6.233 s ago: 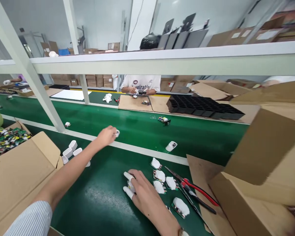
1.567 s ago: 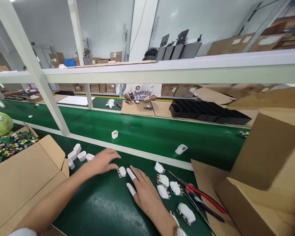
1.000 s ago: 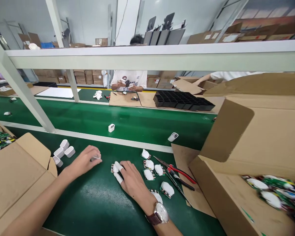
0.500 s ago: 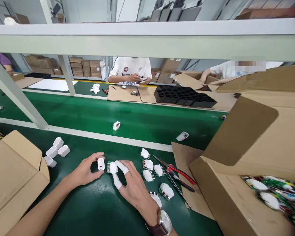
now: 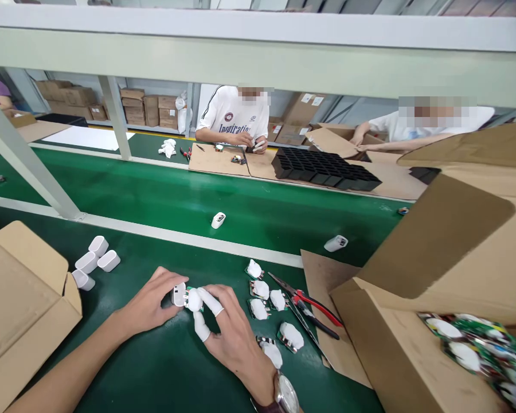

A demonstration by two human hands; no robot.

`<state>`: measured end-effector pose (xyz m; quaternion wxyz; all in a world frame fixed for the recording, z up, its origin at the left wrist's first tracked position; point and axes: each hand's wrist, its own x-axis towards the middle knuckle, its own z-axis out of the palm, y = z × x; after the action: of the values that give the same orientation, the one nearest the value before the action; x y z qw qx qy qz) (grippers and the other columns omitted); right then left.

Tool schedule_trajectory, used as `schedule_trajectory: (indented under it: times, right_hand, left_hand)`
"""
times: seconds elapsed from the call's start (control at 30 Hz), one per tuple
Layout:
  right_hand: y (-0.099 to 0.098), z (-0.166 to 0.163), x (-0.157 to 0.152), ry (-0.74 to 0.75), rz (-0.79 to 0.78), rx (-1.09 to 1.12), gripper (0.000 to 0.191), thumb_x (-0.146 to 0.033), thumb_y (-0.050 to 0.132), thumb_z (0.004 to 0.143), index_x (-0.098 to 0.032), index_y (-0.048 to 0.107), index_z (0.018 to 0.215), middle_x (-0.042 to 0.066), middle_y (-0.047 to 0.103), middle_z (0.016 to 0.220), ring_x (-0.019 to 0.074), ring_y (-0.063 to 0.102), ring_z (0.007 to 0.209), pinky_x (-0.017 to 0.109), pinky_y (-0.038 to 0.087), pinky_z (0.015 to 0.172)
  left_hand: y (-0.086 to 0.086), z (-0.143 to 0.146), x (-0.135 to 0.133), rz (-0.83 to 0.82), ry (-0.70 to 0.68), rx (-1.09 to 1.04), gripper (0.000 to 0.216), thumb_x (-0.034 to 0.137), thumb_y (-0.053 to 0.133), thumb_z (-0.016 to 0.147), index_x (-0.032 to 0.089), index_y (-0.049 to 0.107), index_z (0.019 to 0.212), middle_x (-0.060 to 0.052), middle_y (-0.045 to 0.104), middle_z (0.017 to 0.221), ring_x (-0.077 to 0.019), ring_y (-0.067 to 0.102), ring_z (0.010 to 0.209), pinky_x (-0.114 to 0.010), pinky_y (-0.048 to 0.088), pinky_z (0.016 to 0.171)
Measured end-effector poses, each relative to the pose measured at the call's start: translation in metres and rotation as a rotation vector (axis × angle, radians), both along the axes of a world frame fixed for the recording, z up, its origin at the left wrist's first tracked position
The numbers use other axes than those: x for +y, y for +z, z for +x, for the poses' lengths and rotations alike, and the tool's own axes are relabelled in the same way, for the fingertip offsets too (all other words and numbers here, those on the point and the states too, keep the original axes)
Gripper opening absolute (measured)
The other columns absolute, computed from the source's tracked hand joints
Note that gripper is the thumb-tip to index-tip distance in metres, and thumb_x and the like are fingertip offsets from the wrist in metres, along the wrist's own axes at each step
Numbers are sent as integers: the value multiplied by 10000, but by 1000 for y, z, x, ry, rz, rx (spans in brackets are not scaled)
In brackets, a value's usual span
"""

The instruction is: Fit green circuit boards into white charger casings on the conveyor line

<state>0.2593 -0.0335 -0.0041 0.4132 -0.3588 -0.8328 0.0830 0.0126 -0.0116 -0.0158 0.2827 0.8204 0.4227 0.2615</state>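
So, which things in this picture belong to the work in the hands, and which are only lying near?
Belonging to the work:
white casing, in the left hand
white-topped board, in the right hand
probably the four loose casings and spare boards

Apparently only lying near:
red-and-black pliers
cardboard sheet
black divided tray

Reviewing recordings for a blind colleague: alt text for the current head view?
A person's left hand holds a white casing up to a small circuit board pinched in the right hand, over a green bench. Four similar casings sit to the left; six more boards and pliers lie to the right.
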Motion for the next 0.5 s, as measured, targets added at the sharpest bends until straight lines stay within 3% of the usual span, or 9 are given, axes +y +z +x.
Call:
schedule_trajectory:
  times: [0.17, 0.33, 0.5]
  right_hand:
    - [2, 0, -1, 16, 41, -77, 601, -73, 579, 985, -249, 430, 1541, 155, 644, 1263, 311, 630, 1145, 498, 626, 895]
    - [-1, 2, -1, 56, 26, -95, 621, -43, 602, 964, -217, 437, 1538, 166, 631, 1280, 321, 603, 1148, 508, 610, 909]
    - [-5, 0, 0, 70, 21, -105, 604, -31, 603, 961, -212, 452, 1517, 171, 610, 1306, 328, 577, 1169, 525, 600, 920]
  left_hand:
    - [-7, 1, -3, -32, -18, 13, 728, 98, 609, 970, 325, 354, 1612, -104, 601, 1357, -282, 526, 1301, -463, 535, 1091]
    - [-6, -1, -5, -47, -12, 4, 626, 61, 605, 942, 292, 460, 1506, -105, 588, 1387, -281, 511, 1334, -463, 525, 1123]
    - [-3, 2, -7, -8, -53, 0, 682, 34, 591, 939, 287, 431, 1552, -102, 604, 1434, -289, 487, 1366, -489, 510, 1150]
